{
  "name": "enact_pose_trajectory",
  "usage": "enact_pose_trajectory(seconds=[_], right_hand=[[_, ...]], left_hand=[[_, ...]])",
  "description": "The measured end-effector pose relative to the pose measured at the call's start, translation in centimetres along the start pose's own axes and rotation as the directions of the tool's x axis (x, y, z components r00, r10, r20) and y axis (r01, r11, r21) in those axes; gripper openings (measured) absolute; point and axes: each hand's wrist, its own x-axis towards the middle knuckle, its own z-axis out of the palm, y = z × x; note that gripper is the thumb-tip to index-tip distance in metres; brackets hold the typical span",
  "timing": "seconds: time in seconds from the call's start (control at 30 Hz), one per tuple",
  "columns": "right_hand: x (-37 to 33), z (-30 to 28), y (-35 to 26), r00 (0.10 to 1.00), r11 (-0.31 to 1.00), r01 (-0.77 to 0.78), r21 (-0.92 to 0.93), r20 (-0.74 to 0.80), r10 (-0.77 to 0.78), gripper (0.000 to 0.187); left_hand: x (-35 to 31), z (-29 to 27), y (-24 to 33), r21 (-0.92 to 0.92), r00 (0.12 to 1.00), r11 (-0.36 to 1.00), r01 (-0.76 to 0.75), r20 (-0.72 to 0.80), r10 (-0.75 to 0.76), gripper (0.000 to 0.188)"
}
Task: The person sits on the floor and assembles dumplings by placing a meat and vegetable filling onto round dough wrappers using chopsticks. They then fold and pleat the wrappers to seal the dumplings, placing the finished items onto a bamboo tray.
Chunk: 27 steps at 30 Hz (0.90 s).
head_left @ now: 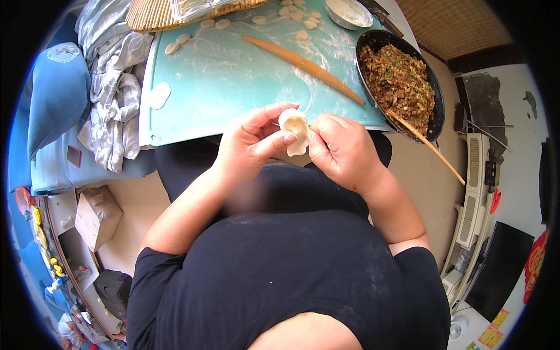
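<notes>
One dough wrapper point(296, 131) sits at the near edge of one green mat point(198, 99), the left hand's point(248, 140) fingers curled around it, the right hand point(344, 149) pinching its right side. One flat round point(159, 95) lies left; one rolling pin point(306, 66) separates the hands from far dough pieces point(301, 35), perhaps fourteen; one pan point(437, 102) stands right.
</notes>
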Motion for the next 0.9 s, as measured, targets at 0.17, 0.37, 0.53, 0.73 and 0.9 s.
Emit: enact_pose_trajectory(seconds=[0.17, 0.37, 0.53, 0.73, 0.9], right_hand=[[0.0, 0.4, 2.4, 0.968, 0.915, -0.252, 0.315, 0.086, 0.237, 0.018], [2.0, 3.1, 2.8, 0.766, 0.012, -0.546, 0.838, 0.493, 0.412, 0.042], [3.0, 4.4, 5.6, 0.698, -0.060, -0.640, 0.766, 0.612, 0.373, 0.038], [7.8, 3.5, 6.2, 0.630, -0.006, -0.720, 0.694, 0.657, 0.414, 0.031], [18.7, -0.9, 6.5, 0.867, 0.463, -0.487, 0.741, 0.348, 0.357, 0.032]], left_hand=[[0.2, -0.4, -0.5, -0.091, 0.999, 0.996, 0.007, -0.031, -0.010, 0.037], [1.9, -1.4, -0.5, 0.184, 0.985, 0.979, 0.088, -0.165, -0.058, 0.035], [2.0, -3.7, -0.9, 0.268, 0.985, 0.956, 0.122, -0.150, -0.084, 0.032], [3.3, -8.6, -3.0, 0.339, 0.948, 0.933, 0.117, -0.319, -0.003, 0.024], [3.8, -14.7, -6.1, 0.845, 0.821, 0.533, 0.031, -0.326, 0.469, 0.013]])
